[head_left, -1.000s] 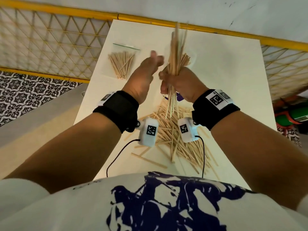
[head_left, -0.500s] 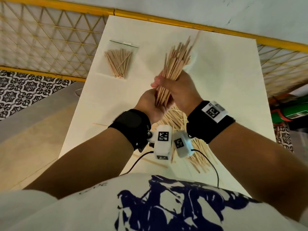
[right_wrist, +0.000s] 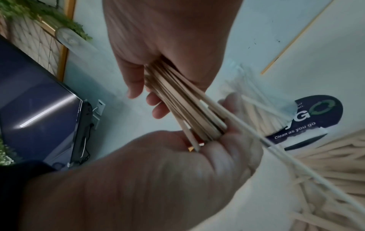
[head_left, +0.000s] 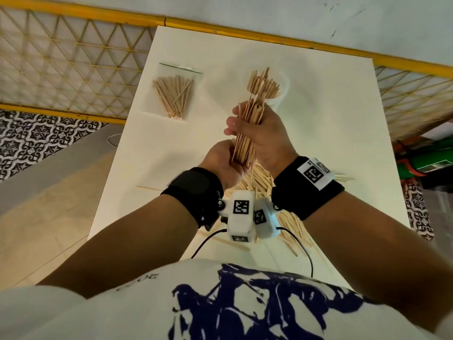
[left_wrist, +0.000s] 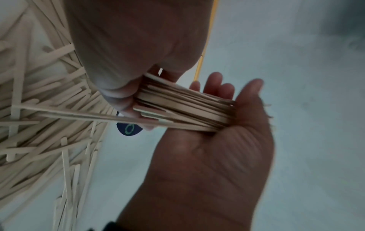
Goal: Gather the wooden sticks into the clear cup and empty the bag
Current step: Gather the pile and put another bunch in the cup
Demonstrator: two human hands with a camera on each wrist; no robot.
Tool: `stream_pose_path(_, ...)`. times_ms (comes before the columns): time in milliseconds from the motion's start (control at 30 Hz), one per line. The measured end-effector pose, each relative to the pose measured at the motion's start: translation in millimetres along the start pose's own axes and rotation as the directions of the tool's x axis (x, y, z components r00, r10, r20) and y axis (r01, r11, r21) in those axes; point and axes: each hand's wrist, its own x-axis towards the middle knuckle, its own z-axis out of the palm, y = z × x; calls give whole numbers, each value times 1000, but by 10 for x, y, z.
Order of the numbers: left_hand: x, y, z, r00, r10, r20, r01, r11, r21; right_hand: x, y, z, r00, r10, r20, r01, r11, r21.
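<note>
My right hand grips a thick bundle of wooden sticks round its middle, held nearly upright above the white table. My left hand grips the bundle's lower ends. In the left wrist view the left hand curls over the ends of the bundle and the right hand wraps it. Behind the bundle's tips stands the clear cup with sticks in it. The clear bag lies flat at the far left, holding several sticks. A loose stick pile lies under my wrists.
One stray stick lies near the table's left edge. A dark round sticker is on the tabletop by the pile. Yellow-framed lattice fencing flanks the table on both sides. A dark screen stands off to one side.
My left hand, earlier open beside the bundle's upper part, has dropped and closed on its lower ends. The bundle leaned right half a second ago and now stands straighter.
</note>
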Motion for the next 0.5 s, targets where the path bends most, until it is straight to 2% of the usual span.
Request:
stream_pose_path(133,25,-30,6,999,-22,44,22,1000,-8,56,54,15,1000,3,-31,-8,986,-169)
stream_pose_path(233,121,48,-107,999,-3,39,0,996,86,346,-187,-76,979,-129,-158,97,975,-199)
stream_pose_path(300,201,121,-240,999,21,24,-23,995,96,571,-485,-186,924,-282,-258,256,958,-131)
stream_pose_path(400,307,173,-432,998,65,3,-65,996,67,851,-865,-372,810,-459,-366,448,886,-120)
stream_pose_path(467,319,169,-541,996,90,-12,-89,993,80,991,-892,-414,786,-480,-390,470,873,-129)
stream_pose_path(500,330,163,-584,994,105,-20,-102,990,102,1062,-833,-411,802,-457,-385,431,889,-157)
